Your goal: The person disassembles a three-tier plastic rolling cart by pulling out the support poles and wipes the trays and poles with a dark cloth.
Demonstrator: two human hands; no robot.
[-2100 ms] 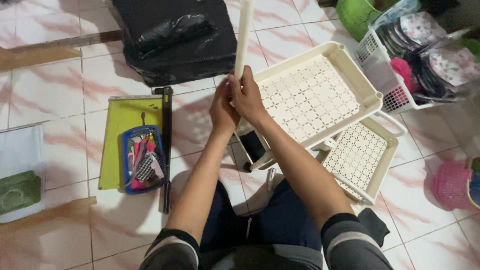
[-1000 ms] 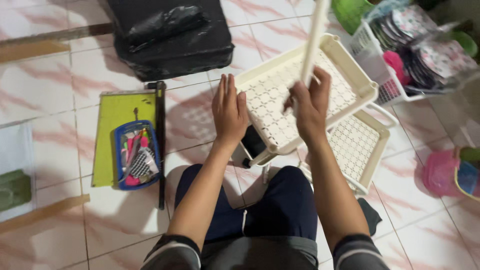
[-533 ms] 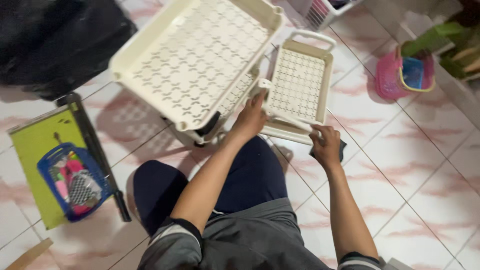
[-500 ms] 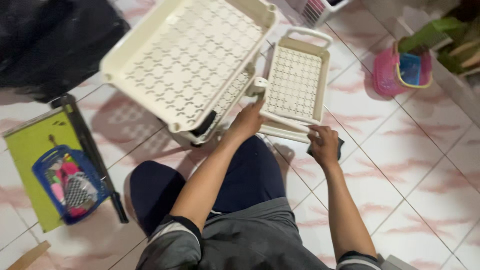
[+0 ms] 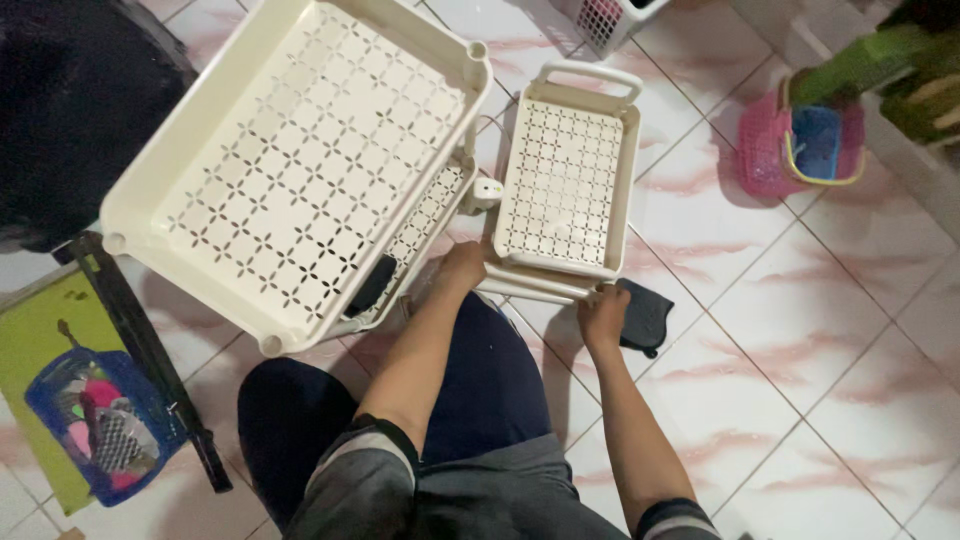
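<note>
A large cream perforated rack tray (image 5: 290, 160) stands raised on posts over a second tray of the same kind below it. To its right a smaller cream perforated tray (image 5: 565, 180) with a handle lies on the tiled floor. My left hand (image 5: 462, 268) rests at the near left corner of that smaller tray, by the lower rack tray. My right hand (image 5: 603, 312) is closed on a cream tube (image 5: 535, 287) that lies along the smaller tray's near edge. A black cloth-like object (image 5: 645, 315) sits just right of my right hand.
A blue pouch of small items (image 5: 95, 425) lies on a yellow-green board (image 5: 35, 350) at the left, beside a long black bar (image 5: 150, 360). A black bag (image 5: 70, 90) is at the upper left. A pink basket (image 5: 800, 145) stands at the upper right.
The long cream tube I held upright at the rack has come down. My view swung right, and my hands moved to the near edge of the smaller tray.
</note>
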